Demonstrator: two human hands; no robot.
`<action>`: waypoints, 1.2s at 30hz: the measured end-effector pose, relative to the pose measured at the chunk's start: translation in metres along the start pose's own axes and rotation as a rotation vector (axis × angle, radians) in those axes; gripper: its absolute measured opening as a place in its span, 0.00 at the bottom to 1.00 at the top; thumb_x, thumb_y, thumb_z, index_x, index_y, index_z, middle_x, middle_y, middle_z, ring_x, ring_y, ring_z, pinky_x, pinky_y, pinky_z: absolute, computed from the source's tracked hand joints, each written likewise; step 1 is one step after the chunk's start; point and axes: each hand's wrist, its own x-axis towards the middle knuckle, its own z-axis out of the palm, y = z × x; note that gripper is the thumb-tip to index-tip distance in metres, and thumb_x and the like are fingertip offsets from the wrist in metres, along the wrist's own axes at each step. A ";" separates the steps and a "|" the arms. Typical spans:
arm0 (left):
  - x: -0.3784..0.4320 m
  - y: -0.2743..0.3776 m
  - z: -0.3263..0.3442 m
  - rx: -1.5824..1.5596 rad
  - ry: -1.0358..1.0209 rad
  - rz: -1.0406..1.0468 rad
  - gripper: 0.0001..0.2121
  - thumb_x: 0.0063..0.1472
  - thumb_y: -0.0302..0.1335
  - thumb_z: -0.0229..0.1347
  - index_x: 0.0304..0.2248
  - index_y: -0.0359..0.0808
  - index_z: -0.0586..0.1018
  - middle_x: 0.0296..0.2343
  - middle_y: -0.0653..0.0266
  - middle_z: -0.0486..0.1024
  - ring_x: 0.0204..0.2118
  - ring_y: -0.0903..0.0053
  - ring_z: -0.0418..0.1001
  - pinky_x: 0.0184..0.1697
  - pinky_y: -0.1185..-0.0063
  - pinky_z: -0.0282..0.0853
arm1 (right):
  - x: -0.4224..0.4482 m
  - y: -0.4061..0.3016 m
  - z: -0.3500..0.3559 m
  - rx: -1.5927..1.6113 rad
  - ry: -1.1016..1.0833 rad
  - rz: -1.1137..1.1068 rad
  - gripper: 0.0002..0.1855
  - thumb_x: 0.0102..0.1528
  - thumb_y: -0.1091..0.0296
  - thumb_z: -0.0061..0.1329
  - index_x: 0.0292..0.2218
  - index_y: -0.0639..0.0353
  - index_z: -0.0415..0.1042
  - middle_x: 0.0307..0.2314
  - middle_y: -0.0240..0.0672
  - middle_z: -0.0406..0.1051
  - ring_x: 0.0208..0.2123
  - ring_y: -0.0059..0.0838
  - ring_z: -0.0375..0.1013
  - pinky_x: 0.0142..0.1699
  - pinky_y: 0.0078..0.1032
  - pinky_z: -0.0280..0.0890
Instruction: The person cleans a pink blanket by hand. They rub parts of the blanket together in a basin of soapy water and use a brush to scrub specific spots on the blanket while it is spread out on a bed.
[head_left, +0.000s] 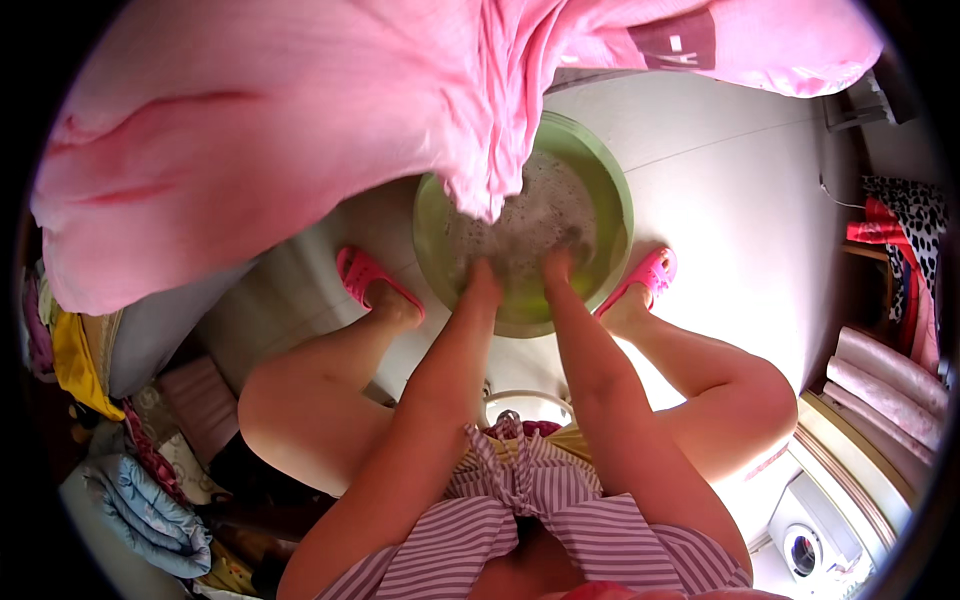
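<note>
A round green plastic basin (619, 180) of sudsy, cloudy water (547, 202) stands on the floor between my feet. Both arms reach down into it. My left hand (484, 271) dips under the water left of the middle, while my right hand (557, 264) is in the water a little to the right. Suds hide the fingers of both, so their grip cannot be seen. A dark patch (571, 241) shows in the water by my right hand; what it is stays unclear. Above the basin's far left side hangs the lower end of a large pink cloth (480, 157).
Pink slippers (367, 276) are on my feet, on pale tiles (712, 195). Piled fabrics and a blue quilted item (146, 510) lie at left. At right are hanging clothes (911, 247), folded pink fabric (889, 382) and a front-loading washing machine (810, 536).
</note>
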 end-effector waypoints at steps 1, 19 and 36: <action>-0.001 0.000 0.001 0.058 -0.020 0.082 0.13 0.56 0.36 0.41 0.35 0.38 0.71 0.31 0.62 0.70 0.35 0.72 0.68 0.38 0.72 0.66 | -0.013 0.003 0.005 0.330 -0.269 0.140 0.18 0.46 0.67 0.43 0.40 0.60 0.65 0.34 0.47 0.68 0.38 0.40 0.68 0.44 0.33 0.61; -0.093 0.109 0.062 -0.290 -0.270 -0.200 0.10 0.55 0.33 0.42 0.30 0.39 0.73 0.28 0.64 0.72 0.29 0.76 0.70 0.33 0.75 0.67 | -0.037 -0.033 -0.007 0.931 -0.672 0.242 0.12 0.54 0.60 0.37 0.32 0.58 0.68 0.23 0.37 0.68 0.26 0.31 0.68 0.31 0.29 0.64; -0.166 0.208 0.081 0.173 0.113 -0.003 0.16 0.58 0.36 0.41 0.37 0.32 0.73 0.36 0.62 0.71 0.37 0.76 0.68 0.40 0.78 0.64 | -0.062 -0.141 -0.074 0.104 -0.003 -1.058 0.11 0.48 0.71 0.36 0.34 0.64 0.66 0.34 0.49 0.66 0.31 0.50 0.67 0.39 0.40 0.62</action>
